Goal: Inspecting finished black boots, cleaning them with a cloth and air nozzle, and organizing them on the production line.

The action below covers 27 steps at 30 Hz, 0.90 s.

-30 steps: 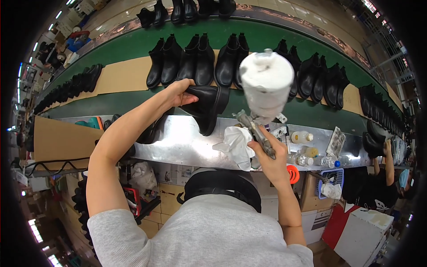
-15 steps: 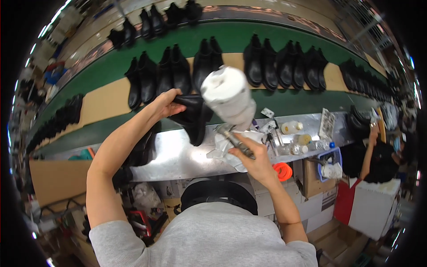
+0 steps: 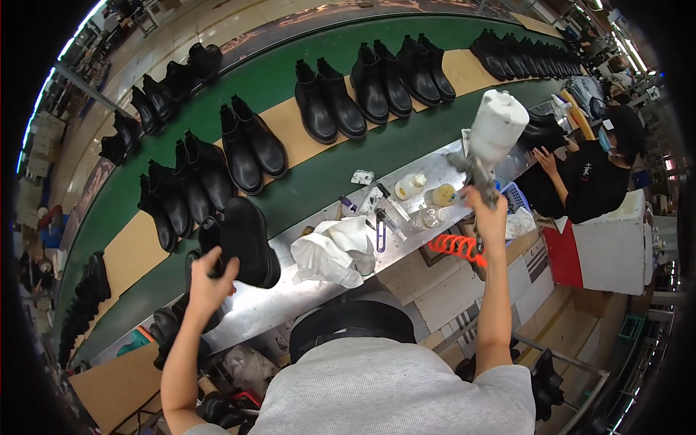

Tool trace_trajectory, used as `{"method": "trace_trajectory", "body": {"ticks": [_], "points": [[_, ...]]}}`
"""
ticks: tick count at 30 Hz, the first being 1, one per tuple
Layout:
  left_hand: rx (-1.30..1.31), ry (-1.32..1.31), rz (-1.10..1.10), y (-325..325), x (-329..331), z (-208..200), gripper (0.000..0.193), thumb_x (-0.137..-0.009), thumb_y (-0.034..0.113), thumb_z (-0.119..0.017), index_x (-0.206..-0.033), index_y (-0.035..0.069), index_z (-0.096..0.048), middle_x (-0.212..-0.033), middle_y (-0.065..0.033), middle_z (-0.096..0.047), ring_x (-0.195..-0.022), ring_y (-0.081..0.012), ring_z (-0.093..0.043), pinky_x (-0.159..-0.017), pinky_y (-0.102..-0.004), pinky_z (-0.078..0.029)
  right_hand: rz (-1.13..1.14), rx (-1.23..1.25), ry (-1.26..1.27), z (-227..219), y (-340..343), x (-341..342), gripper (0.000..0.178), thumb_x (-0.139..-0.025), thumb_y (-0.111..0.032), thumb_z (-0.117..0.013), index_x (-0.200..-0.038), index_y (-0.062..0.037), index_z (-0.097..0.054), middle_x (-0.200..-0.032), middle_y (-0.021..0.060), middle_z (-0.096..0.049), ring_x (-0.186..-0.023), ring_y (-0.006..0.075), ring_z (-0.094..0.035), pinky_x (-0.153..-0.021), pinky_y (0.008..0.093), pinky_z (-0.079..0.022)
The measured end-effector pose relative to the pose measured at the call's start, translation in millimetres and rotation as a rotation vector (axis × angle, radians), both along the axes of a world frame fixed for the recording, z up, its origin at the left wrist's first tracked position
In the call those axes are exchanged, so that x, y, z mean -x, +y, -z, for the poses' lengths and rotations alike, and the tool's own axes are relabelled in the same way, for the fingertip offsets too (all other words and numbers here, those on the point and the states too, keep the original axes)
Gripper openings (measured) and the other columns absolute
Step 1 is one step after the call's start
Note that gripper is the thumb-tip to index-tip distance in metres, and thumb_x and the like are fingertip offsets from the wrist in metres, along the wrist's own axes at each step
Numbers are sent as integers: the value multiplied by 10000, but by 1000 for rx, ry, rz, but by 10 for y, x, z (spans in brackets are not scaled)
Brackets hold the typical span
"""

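Note:
A black ankle boot (image 3: 246,243) is tipped over above the metal bench at the left, turned so a broad dark face shows. My left hand (image 3: 208,279) grips it at its near side, the thumb and fingers closed around a dark edge. Away to the right, my right hand (image 3: 487,214) is wrapped around the handle of a spray gun (image 3: 478,174) with a white cup (image 3: 499,127) on top. An orange coiled hose (image 3: 455,246) hangs beneath that hand. Between the hands, a crumpled white cloth (image 3: 330,254) lies on the metal bench (image 3: 304,290).
Pairs of black boots (image 3: 315,101) stand on cardboard strips along the green conveyor (image 3: 312,170). Small bottles (image 3: 410,186) and a purple-handled tool (image 3: 380,235) lie on the bench. A blue basket (image 3: 516,199) and a co-worker in black (image 3: 598,177) are at the right.
My right hand has swung the spray gun rightward, away from the boot. My left hand has moved left and nearer with the boot, which is turned over. The view has shifted.

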State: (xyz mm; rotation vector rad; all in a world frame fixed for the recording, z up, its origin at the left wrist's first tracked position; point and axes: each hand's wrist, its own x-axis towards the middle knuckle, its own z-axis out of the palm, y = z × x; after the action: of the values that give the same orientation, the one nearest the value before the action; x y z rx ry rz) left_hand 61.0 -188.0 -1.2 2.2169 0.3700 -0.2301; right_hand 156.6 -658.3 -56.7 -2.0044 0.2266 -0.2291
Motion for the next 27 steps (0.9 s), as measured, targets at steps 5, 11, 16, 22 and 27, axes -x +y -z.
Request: {"method": "trace_trajectory", "body": {"ticks": [5, 11, 16, 22, 27], "points": [[-347, -125, 146, -3, 549, 686, 241, -707, 167, -695, -710, -1, -521, -610, -183, -568, -577, -338, -593, -536, -375, -452, 78, -137, 20, 1095, -616, -1017, 287, -775, -256, -685, -835, 23, -660, -720, 43, -641, -614, 100, -584, -514, 244, -476], [71, 235, -261, -42, 1112, 1208, 276, -733, 110, -712, -900, -15, -531, -653, -79, -581, -513, -118, -591, -471, -248, -474, 103, -144, 234, 1908, -842, -1162, 285, -736, -264, -730, -862, -16, -669, -776, 25, -659, -636, 119, -600, -567, 242, -492], [255, 224, -323, -62, 1049, 1280, 357, -760, 68, -685, -1042, -1, -478, -723, -80, -593, -531, -130, -592, -479, -235, -487, 96, 273, 262, 1647, -902, -795, 282, -715, -234, -729, -861, -3, -659, -756, 127, -645, -637, 266, -618, -627, 351, -487], [222, 218, -346, -44, 1056, 1298, 328, -753, 74, -697, -995, -6, -492, -716, -60, -587, -543, -114, -585, -482, -223, -473, 415, 835, -189, 1087, -1167, -510, 453, -750, -199, -694, -1101, 22, -511, -934, 182, -512, -887, 355, -517, -811, 408, -416], [75, 197, -263, -28, 1149, 1261, 326, -714, 133, -731, -917, -12, -521, -684, -57, -578, -524, -107, -559, -486, -245, -449, 182, 646, -111, 1604, -1573, -900, 428, -699, -229, -737, -1036, -31, -564, -977, 182, -568, -928, 353, -541, -804, 407, -426]]}}
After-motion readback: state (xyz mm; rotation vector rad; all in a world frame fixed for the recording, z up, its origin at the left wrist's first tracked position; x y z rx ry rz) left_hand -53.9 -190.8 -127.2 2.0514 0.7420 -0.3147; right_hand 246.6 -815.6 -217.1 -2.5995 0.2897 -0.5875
